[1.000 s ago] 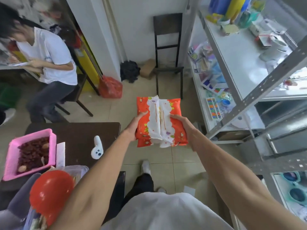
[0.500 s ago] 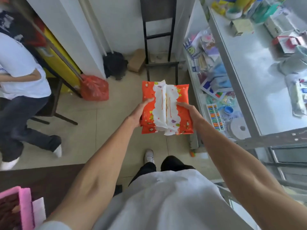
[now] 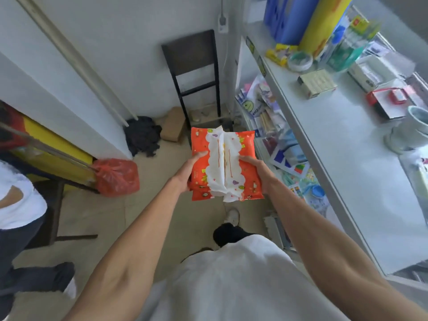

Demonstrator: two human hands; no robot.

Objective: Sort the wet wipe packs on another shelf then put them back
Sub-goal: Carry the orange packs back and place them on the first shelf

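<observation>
I hold a small stack of orange wet wipe packs [image 3: 245, 144] with white scalloped panels, out in front of my chest and above the floor. My left hand [image 3: 188, 170] grips the stack's left edge and my right hand [image 3: 256, 169] grips its right edge. At least two packs lie one on the other; the lower one shows only as an orange edge. The white metal shelf unit [image 3: 347, 163] stands just right of the packs, its top shelf level with my right forearm.
The top shelf carries boxes [image 3: 316, 83], blue and yellow rolls [image 3: 301, 19] and a cup. A lower shelf [image 3: 278, 144] is crowded with small goods. A black chair [image 3: 196, 72] stands against the wall ahead. A red bag [image 3: 115, 177] lies left; a seated person [image 3: 20, 205] is at far left.
My view has swung right and forward, toward the shelf unit. The dark table with the pink tray has left the view. The packs stay held between both hands.
</observation>
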